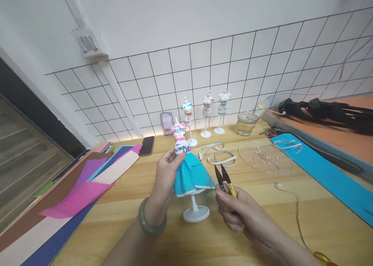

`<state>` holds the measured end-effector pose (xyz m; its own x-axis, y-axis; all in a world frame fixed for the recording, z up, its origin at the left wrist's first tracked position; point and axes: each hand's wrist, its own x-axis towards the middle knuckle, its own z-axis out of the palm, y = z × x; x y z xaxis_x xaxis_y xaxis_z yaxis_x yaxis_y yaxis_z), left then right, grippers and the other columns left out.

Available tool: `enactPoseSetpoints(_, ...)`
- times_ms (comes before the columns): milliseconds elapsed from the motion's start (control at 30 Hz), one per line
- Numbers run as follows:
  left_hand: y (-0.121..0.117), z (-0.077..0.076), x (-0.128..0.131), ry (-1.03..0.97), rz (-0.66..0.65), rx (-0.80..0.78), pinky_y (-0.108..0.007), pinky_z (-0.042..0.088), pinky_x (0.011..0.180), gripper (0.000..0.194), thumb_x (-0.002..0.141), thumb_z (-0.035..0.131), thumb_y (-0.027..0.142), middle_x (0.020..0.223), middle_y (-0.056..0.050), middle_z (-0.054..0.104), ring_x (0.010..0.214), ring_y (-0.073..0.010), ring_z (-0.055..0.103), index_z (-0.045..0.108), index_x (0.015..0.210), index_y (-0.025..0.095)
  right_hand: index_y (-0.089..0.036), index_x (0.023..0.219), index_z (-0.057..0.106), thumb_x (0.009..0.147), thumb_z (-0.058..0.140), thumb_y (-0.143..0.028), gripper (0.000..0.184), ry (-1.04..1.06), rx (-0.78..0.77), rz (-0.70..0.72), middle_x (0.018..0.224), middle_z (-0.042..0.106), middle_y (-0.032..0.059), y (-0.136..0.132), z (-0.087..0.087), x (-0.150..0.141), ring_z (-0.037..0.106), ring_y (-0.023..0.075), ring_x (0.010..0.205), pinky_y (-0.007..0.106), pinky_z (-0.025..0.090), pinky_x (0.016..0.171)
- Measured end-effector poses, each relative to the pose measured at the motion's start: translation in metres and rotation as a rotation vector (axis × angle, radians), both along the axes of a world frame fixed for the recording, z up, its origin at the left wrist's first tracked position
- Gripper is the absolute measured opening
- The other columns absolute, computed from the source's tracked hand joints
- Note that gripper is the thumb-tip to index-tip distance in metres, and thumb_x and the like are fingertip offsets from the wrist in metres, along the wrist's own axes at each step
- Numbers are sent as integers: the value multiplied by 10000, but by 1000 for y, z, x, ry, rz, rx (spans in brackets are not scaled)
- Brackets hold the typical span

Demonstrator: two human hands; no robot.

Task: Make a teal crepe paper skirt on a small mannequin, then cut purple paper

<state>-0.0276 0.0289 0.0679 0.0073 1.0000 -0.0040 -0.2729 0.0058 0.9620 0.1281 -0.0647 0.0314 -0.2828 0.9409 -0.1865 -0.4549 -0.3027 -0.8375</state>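
Note:
A small white dress form [180,132] marked with pink and blue patches stands on its round white base [196,214]. Around its lower half hangs a blue skirt [189,174] with a pale trim along the hem. My left hand [169,168] grips the form at the waist, thumb over the skirt's top edge. Thread snips [224,180] with black blades and yellow handles are in my right hand [236,207], blades apart and pointing up. The right fingertips are at the skirt's right hem corner; whether they pinch it, I cannot tell.
Three more dress forms [206,109] stand at the back beside a glass cup [247,124]. Coiled ribbons [225,158] and a clear plate [247,163] with beads lie to the right, near a blue strip [323,172]. Coloured sheets [78,200] and a phone [147,146] are left.

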Motion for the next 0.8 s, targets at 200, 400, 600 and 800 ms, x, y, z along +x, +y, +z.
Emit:
enactPoseSetpoints(200, -1, -3, 2, 7, -10, 37, -270, 474, 699, 343, 629, 698, 291, 875, -72, 671, 756, -159, 613, 634, 925, 130, -137, 884, 568, 752, 621, -406, 304, 82, -110, 102, 438, 192, -132, -2, -3, -4, 89, 14, 355, 161, 76, 320)
enactPoseSetpoints(400, -4, -12, 9, 18, 10, 108, -259, 460, 709, 377, 641, 687, 299, 966, -99, 653, 823, -173, 605, 611, 968, 126, -113, 918, 585, 755, 636, -361, 301, 347, -231, 200, 430, 189, -134, -2, -12, -10, 86, 2, 336, 140, 71, 304)
enactPoseSetpoints(600, -9, -14, 13, 56, 6, 169, -261, 461, 727, 351, 658, 673, 306, 966, -94, 655, 860, -181, 603, 614, 960, 138, -179, 624, 390, 640, 734, -340, 380, 412, -325, 15, 419, 156, -142, 5, -15, -14, 59, -2, 340, 134, 50, 305)
enactPoseSetpoints(800, -5, -13, 10, 58, 10, 171, -274, 459, 750, 385, 654, 677, 297, 992, -103, 650, 889, -190, 600, 605, 995, 134, -208, 553, 216, 651, 711, -365, 528, 245, -200, -137, 438, 157, -134, 7, -13, -10, 73, 2, 350, 153, 66, 317)
